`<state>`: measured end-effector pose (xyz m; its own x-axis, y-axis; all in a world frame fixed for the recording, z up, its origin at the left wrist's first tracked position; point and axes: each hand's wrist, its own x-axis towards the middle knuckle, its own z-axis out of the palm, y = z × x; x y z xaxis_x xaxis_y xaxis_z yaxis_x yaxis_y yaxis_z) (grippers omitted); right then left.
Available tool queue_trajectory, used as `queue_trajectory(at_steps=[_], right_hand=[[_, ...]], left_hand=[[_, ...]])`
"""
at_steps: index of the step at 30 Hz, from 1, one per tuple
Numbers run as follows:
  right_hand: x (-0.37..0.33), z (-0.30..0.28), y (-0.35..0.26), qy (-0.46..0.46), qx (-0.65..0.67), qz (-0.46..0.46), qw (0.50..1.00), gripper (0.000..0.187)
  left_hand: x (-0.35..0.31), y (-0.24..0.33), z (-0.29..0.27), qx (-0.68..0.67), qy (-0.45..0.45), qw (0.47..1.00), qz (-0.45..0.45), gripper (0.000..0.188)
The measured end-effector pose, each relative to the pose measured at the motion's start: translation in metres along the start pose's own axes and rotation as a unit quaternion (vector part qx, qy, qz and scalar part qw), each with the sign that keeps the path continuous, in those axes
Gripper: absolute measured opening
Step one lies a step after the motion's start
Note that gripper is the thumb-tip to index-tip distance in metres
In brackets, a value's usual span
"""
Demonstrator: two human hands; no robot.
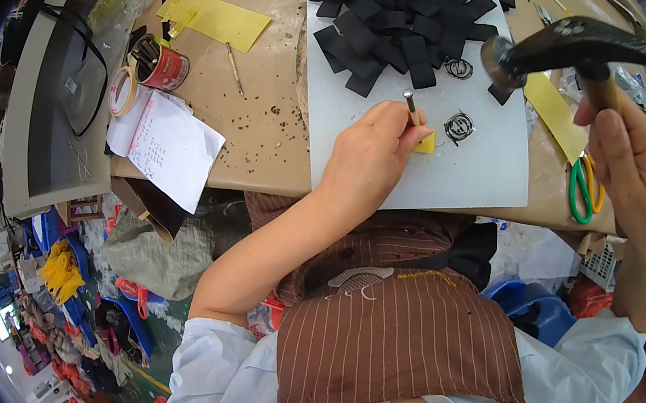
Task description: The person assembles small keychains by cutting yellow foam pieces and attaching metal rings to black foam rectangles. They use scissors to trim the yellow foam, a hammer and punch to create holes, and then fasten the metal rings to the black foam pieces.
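Note:
My left hand (371,147) is closed round a slim metal punch (410,100), its round head sticking up above my fingers. The punch's lower end is hidden by my hand, beside a small yellow piece (427,143) on the white board (472,184). In my right hand (631,156) is a hammer (596,50) with a dark head, raised at the upper right, apart from the punch. Many short black strips (399,28) lie heaped at the board's far side. Two coils of thin black cord (459,127) lie right of the punch.
Scissors with green and orange handles (577,192) and a yellow strip (554,116) lie right of the board. On the left are a yellow sheet (220,21), a thin pointed tool (234,69), a red can (167,68), a tape roll (122,91) and a notebook (171,145).

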<state>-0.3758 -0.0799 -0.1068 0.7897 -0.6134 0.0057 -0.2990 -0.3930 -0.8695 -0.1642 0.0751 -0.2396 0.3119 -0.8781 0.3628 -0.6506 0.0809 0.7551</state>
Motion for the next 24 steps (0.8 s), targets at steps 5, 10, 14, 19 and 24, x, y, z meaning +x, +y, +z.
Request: queue_trajectory(at_steps=[5, 10, 14, 19, 24], right_hand=[[0.0, -0.024, -0.007, 0.065, -0.011, -0.023, 0.998, 0.031], [-0.004, -0.018, -0.005, 0.138, -0.021, -0.073, 0.988, 0.033], [-0.001, -0.002, 0.001, 0.183, -0.038, -0.095, 0.978, 0.035], [-0.006, -0.026, -0.015, 0.003, -0.011, 0.034, 0.999, 0.031], [-0.057, -0.034, 0.061, 0.126, -0.18, 0.134, 0.966, 0.027]], left_hand=[[0.001, 0.0, 0.0, -0.001, 0.001, 1.0, 0.012, 0.017], [0.002, 0.005, 0.001, -0.012, 0.0, 0.999, 0.034, 0.016], [0.001, 0.004, -0.001, 0.003, -0.011, 0.999, 0.048, 0.015], [-0.007, 0.004, 0.011, 0.033, 0.01, 0.998, 0.046, 0.014], [-0.006, 0.008, 0.008, 0.035, 0.037, 0.999, -0.004, 0.013]])
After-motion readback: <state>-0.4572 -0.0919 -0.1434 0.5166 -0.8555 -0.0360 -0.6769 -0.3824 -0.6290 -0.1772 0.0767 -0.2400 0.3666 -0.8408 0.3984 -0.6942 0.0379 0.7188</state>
